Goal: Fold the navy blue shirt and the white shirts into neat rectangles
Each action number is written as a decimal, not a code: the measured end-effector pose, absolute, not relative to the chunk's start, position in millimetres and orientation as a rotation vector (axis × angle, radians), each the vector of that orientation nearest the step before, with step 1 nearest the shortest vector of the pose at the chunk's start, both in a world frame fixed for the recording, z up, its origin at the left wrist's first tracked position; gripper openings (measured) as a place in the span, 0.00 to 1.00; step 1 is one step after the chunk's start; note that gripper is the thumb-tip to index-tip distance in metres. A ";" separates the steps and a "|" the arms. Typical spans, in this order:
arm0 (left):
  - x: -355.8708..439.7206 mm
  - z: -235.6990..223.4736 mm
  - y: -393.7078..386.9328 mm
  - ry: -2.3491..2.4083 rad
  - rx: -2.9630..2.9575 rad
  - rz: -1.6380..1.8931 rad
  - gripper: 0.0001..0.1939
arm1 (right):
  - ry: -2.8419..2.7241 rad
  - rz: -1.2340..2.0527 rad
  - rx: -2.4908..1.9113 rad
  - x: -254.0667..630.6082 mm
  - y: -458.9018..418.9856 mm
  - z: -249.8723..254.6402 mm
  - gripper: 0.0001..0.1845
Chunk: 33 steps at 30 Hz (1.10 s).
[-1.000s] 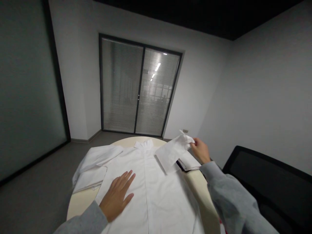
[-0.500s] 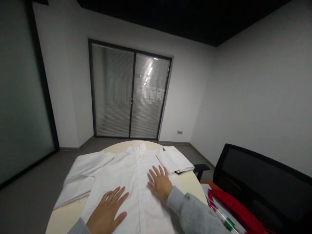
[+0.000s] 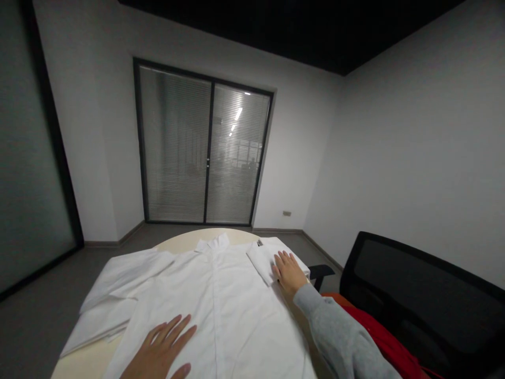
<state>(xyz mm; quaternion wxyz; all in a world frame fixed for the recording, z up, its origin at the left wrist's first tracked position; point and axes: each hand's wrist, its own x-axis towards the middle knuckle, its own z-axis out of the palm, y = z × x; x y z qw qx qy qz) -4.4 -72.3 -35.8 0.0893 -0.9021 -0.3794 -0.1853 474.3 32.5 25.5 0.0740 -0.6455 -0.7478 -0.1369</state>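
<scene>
A white button-up shirt (image 3: pixel 236 305) lies spread on a round cream table (image 3: pixel 173 241), its collar (image 3: pixel 213 243) toward the far edge. My left hand (image 3: pixel 161 350) rests flat on the lower left of the shirt front, fingers spread. At the table's right side my right hand (image 3: pixel 291 272) lies on a folded white cloth bundle (image 3: pixel 260 263), which may be the shirt's sleeve; its fingers are stretched out and grip nothing. Another folded white part (image 3: pixel 114 295), looking like the other sleeve, lies on the left, partly over the table edge.
A black mesh office chair (image 3: pixel 418 289) stands close on the right, its armrest (image 3: pixel 321 271) near the table. Red fabric (image 3: pixel 382 329) lies on its orange seat, partly behind my right sleeve. Glass doors with blinds (image 3: pixel 205 147) are in the far wall.
My right hand has moved right, from the shirt front onto the folded bundle. My left hand stays on the shirt, now lower in view. The camera has turned slightly right.
</scene>
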 end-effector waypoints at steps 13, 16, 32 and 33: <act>-6.6 -43.0 -65.8 -1.129 -2.693 -0.610 0.30 | -2.304 -0.344 -1.823 490.3 28.7 25.7 0.19; -8.7 -48.6 -63.2 -1.091 -2.683 -0.615 0.29 | -2.182 -0.388 -1.863 493.0 34.5 36.8 0.18; -3.2 -34.8 -82.0 -1.102 -2.753 -0.569 0.27 | -1.842 -0.244 -1.895 444.0 28.0 29.5 0.31; -2.2 -31.3 -83.0 -1.129 -2.746 -0.571 0.27 | -2.053 -0.175 -1.735 424.3 16.0 17.1 0.31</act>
